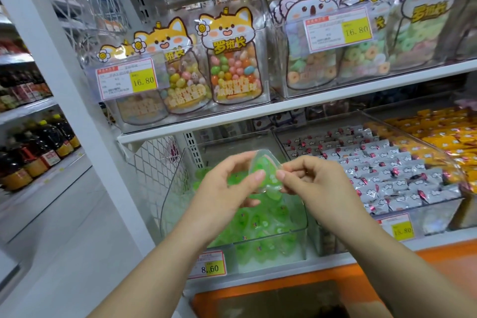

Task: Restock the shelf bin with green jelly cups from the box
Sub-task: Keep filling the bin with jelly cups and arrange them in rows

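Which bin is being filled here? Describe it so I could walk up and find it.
Find the white shelf carrying the cartoon-fox candy pouches; look just beneath it, at the far left of the lower row. There sits a clear bin of green jelly cups, with a price tag reading 8.60, unlike the silver-wrapped sweets right of it.

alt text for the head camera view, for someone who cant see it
A left hand and right hand pinch one green jelly cup between them over a clear shelf bin holding more green cups. A price tag reading 8.60 is on the bin's front; bags of coloured sweets stand on the shelf above.
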